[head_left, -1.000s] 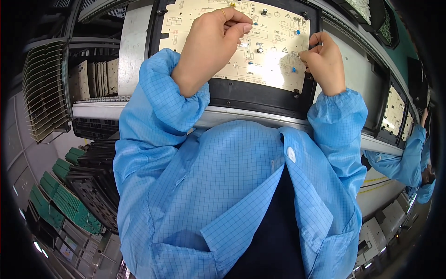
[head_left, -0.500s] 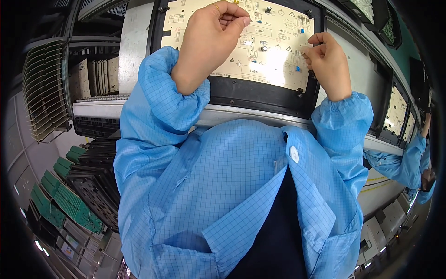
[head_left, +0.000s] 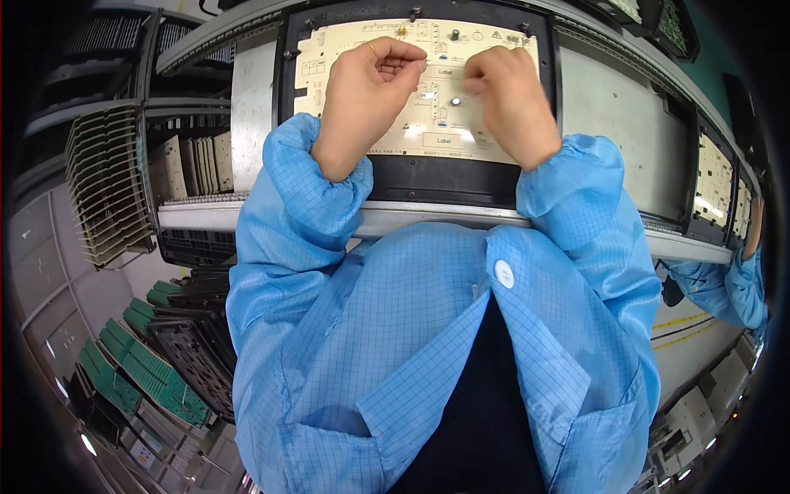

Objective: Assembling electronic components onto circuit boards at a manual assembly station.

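Note:
A cream circuit board (head_left: 397,142) lies in a black carrier frame (head_left: 448,183) before me. My left hand (head_left: 369,103) hovers over the board's left and middle part, thumb and fingertips pinched together; whatever they hold is too small to name. Over the right part is my right hand (head_left: 517,103), its curled fingers smeared by motion, so its grip does not show. Between the hands stand a small upright cylindrical capacitor (head_left: 456,102) and a blue component (head_left: 443,57). Another capacitor (head_left: 455,34) and a yellow part (head_left: 401,31) sit near the far edge.
A metal rail (head_left: 444,216) runs along my side of the carrier. Racked boards (head_left: 103,185) and upright cream boards (head_left: 197,165) stand at left, above green boards (head_left: 148,370). More carriers with boards (head_left: 714,177) are at right, where a co-worker's blue sleeve (head_left: 708,288) shows.
My right hand has moved left from the board's right edge to over its right-middle part. The left hand stays pinched over the board. The view has shifted slightly.

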`<state>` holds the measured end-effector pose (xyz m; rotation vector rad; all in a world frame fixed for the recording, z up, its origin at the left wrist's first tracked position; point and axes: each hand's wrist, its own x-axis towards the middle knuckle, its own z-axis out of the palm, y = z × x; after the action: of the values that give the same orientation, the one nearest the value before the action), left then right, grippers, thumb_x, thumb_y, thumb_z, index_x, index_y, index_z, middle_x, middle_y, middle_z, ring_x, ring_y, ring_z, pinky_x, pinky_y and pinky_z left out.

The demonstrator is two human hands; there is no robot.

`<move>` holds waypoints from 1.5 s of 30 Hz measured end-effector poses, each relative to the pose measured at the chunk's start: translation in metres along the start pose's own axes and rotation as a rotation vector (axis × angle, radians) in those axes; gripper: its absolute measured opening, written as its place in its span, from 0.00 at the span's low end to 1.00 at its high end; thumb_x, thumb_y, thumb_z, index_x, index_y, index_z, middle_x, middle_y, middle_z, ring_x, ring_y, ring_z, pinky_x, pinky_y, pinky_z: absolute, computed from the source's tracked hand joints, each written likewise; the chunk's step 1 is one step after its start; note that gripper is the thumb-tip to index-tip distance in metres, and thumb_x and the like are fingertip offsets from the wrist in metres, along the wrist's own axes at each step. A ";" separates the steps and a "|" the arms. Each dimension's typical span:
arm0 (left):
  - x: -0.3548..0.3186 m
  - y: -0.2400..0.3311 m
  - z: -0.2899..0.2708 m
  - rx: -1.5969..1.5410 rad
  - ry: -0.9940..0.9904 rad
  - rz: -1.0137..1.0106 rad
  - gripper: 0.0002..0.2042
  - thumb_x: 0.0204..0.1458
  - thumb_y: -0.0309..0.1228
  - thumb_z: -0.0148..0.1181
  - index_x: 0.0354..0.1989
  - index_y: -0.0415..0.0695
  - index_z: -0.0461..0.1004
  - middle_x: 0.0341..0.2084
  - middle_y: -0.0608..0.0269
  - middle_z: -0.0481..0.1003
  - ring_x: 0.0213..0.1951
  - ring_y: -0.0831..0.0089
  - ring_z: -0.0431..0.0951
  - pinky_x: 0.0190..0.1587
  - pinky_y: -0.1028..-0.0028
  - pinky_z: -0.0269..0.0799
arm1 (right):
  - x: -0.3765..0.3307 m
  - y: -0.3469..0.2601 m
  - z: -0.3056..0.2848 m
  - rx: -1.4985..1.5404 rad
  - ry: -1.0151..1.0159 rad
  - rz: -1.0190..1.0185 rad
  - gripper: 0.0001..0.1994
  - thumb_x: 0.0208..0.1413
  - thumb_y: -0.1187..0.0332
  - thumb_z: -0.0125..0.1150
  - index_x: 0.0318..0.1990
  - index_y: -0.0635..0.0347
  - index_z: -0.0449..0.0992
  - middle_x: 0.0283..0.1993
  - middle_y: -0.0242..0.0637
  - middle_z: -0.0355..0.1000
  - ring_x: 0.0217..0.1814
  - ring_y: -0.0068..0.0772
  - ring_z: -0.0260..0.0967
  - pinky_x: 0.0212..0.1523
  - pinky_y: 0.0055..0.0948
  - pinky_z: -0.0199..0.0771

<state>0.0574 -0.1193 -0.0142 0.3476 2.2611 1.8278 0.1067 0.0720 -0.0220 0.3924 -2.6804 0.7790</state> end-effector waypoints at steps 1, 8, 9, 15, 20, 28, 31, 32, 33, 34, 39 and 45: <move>-0.001 0.002 0.004 0.005 -0.009 0.007 0.08 0.52 0.25 0.62 0.37 0.33 0.78 0.27 0.59 0.79 0.30 0.77 0.78 0.37 0.78 0.75 | -0.001 0.005 -0.011 -0.002 0.011 0.005 0.06 0.49 0.78 0.62 0.36 0.62 0.75 0.34 0.39 0.71 0.40 0.38 0.67 0.45 0.31 0.69; -0.002 0.025 0.056 0.306 -0.214 0.173 0.09 0.50 0.23 0.57 0.36 0.31 0.78 0.28 0.45 0.79 0.31 0.58 0.81 0.38 0.68 0.77 | -0.045 0.057 -0.061 0.369 0.400 0.477 0.04 0.59 0.74 0.58 0.40 0.62 0.72 0.33 0.30 0.72 0.35 0.19 0.67 0.37 0.20 0.68; -0.001 0.025 0.062 0.313 -0.216 0.174 0.09 0.50 0.23 0.57 0.36 0.31 0.78 0.28 0.45 0.79 0.31 0.58 0.81 0.38 0.68 0.77 | -0.052 0.058 -0.062 0.343 0.355 0.537 0.05 0.60 0.74 0.57 0.41 0.64 0.72 0.36 0.30 0.71 0.38 0.19 0.67 0.41 0.18 0.67; 0.005 0.022 0.084 0.457 -0.256 0.198 0.09 0.49 0.23 0.56 0.35 0.30 0.78 0.28 0.45 0.79 0.31 0.57 0.80 0.38 0.66 0.76 | -0.078 0.067 -0.059 0.361 0.339 0.660 0.05 0.60 0.74 0.57 0.41 0.64 0.72 0.34 0.29 0.70 0.36 0.19 0.65 0.41 0.18 0.67; 0.006 0.021 0.089 0.531 -0.278 0.178 0.09 0.51 0.24 0.59 0.38 0.32 0.78 0.26 0.53 0.79 0.29 0.70 0.80 0.36 0.74 0.76 | -0.078 0.069 -0.059 0.357 0.376 0.624 0.04 0.59 0.73 0.58 0.39 0.62 0.73 0.30 0.32 0.72 0.30 0.22 0.67 0.33 0.23 0.70; 0.005 0.025 0.098 0.621 -0.251 0.332 0.06 0.48 0.22 0.57 0.31 0.32 0.78 0.28 0.44 0.77 0.32 0.51 0.78 0.41 0.62 0.75 | -0.077 0.065 -0.062 0.406 0.370 0.631 0.07 0.60 0.74 0.57 0.44 0.64 0.73 0.36 0.32 0.73 0.39 0.20 0.68 0.41 0.19 0.68; 0.004 0.023 0.098 0.780 -0.252 0.447 0.06 0.48 0.21 0.56 0.32 0.32 0.77 0.28 0.43 0.77 0.33 0.48 0.77 0.41 0.60 0.74 | -0.075 0.062 -0.065 0.432 0.363 0.614 0.08 0.59 0.73 0.58 0.44 0.64 0.76 0.37 0.34 0.75 0.39 0.21 0.69 0.41 0.19 0.68; 0.005 0.026 0.098 0.768 -0.281 0.406 0.07 0.49 0.22 0.56 0.34 0.33 0.77 0.29 0.43 0.77 0.34 0.48 0.77 0.42 0.60 0.73 | -0.075 0.062 -0.066 0.435 0.355 0.603 0.08 0.59 0.73 0.58 0.44 0.64 0.76 0.37 0.34 0.75 0.39 0.21 0.69 0.41 0.19 0.68; 0.006 0.030 0.095 0.755 -0.309 0.364 0.08 0.49 0.22 0.55 0.36 0.34 0.77 0.30 0.43 0.77 0.35 0.48 0.77 0.42 0.60 0.73 | -0.077 0.065 -0.066 0.491 0.378 0.641 0.08 0.58 0.73 0.60 0.44 0.64 0.77 0.38 0.34 0.76 0.39 0.20 0.69 0.41 0.19 0.68; 0.008 0.034 0.087 0.758 -0.293 0.357 0.08 0.49 0.22 0.55 0.36 0.34 0.77 0.30 0.43 0.77 0.35 0.48 0.77 0.42 0.60 0.73 | -0.079 0.067 -0.066 0.548 0.400 0.679 0.08 0.58 0.72 0.61 0.43 0.64 0.78 0.38 0.33 0.76 0.39 0.20 0.70 0.40 0.18 0.68; 0.022 0.050 0.018 0.767 -0.165 0.345 0.10 0.52 0.26 0.55 0.40 0.35 0.77 0.32 0.44 0.78 0.36 0.50 0.78 0.43 0.58 0.73 | -0.078 0.067 -0.069 0.547 0.398 0.765 0.09 0.55 0.71 0.65 0.41 0.64 0.80 0.37 0.31 0.76 0.36 0.18 0.68 0.38 0.18 0.67; -0.001 0.021 0.006 0.772 -0.302 0.252 0.07 0.48 0.24 0.59 0.35 0.35 0.77 0.32 0.47 0.77 0.41 0.52 0.76 0.47 0.61 0.71 | -0.063 0.056 -0.063 0.599 0.228 0.756 0.09 0.53 0.74 0.65 0.41 0.66 0.79 0.36 0.31 0.76 0.34 0.17 0.68 0.37 0.18 0.68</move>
<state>0.0610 -0.1096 0.0054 0.9861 2.6743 0.8082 0.1588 0.1631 -0.0213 -0.5986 -2.2970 1.7183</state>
